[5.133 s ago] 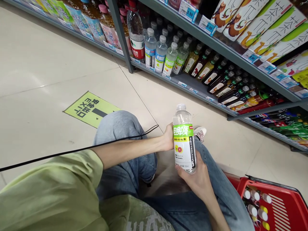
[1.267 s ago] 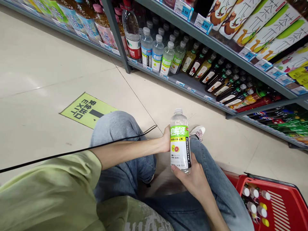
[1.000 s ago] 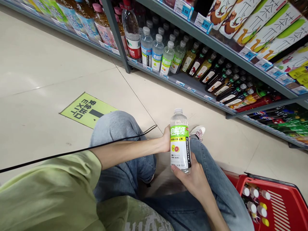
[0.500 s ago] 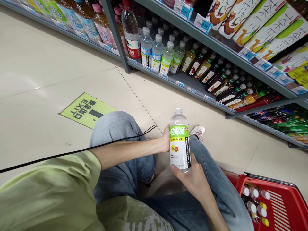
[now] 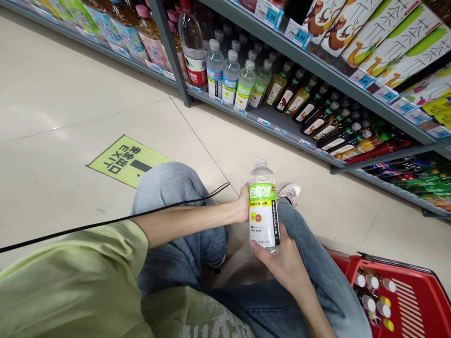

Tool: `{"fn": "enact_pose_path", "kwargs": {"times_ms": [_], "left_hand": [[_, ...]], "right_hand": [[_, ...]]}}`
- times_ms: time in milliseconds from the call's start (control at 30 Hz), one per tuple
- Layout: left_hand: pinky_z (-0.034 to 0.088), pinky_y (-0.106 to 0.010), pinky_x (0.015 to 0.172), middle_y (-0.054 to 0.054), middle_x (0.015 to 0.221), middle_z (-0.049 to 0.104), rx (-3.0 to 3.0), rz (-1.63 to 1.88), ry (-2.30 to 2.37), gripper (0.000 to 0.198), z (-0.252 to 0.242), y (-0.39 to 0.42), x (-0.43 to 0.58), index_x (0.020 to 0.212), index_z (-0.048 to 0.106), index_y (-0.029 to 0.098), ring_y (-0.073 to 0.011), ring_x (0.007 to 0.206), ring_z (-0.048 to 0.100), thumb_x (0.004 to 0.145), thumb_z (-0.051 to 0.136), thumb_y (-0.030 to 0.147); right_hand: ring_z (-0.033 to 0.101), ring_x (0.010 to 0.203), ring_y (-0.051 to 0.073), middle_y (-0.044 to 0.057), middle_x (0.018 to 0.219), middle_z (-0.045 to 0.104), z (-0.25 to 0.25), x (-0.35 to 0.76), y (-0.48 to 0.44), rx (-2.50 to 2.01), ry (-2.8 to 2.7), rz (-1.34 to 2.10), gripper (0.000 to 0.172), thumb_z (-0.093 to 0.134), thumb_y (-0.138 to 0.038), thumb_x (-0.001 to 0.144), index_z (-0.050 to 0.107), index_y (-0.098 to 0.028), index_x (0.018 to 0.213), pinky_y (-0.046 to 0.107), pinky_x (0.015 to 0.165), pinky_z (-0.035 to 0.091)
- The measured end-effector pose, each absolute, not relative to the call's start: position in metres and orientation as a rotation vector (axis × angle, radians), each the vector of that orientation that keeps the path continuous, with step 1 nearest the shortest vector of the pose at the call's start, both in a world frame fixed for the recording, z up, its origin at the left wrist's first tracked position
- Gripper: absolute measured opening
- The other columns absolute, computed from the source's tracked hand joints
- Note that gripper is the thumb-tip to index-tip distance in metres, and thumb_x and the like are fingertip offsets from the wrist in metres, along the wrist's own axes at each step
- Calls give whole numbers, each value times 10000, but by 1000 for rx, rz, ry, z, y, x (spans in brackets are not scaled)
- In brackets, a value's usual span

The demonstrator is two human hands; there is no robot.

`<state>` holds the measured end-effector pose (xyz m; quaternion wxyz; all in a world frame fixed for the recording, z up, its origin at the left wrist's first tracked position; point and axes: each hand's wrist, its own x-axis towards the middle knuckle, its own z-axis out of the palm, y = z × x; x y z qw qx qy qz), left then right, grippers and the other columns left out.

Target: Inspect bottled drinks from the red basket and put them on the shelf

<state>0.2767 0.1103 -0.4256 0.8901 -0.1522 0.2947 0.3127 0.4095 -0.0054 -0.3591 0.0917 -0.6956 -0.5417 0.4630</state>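
A clear drink bottle (image 5: 262, 213) with a green, yellow and white label and a white cap stands nearly upright in front of me, its label facing me. My right hand (image 5: 280, 258) grips its base, thumb across the front lower edge. Against the bottle's upper left side rests my left hand (image 5: 243, 204), closed around the back, with most of its fingers hidden behind the bottle. Both hands are over my bent knees, in the gap between the legs.
Similar green-label bottles (image 5: 244, 87) stand on the bottom shelf, beside dark bottles (image 5: 319, 119). A red basket (image 5: 416, 300) at lower right holds several capped bottles. A grey shelf post (image 5: 171, 51) rises at the left. A black cord (image 5: 105, 223) crosses my left arm.
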Motion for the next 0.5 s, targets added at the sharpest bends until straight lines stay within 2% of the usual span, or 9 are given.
{"fn": "enact_pose_path", "kwargs": {"times_ms": [367,500], "left_hand": [[547,-403,533,-158,723,702,-278,645,593,359,-426,111,276,904,646,112,-301,573,677,903,402,376],[560,-407,562,-157,740,708,-274,659,584,357,-428,111,277,899,646,117,-302,608,691,899,399,374]], "right_hand": [[765,887,296,91,995,783,-360,409,-6,-2028,-1570,1399,532,747,-496,801,546,-193,1188,375,757,586],[771,889,312,91,992,788,-360,410,-6,-2005,-1564,1409,537,744,-510,797,553,-200,1192,383,757,596]]}}
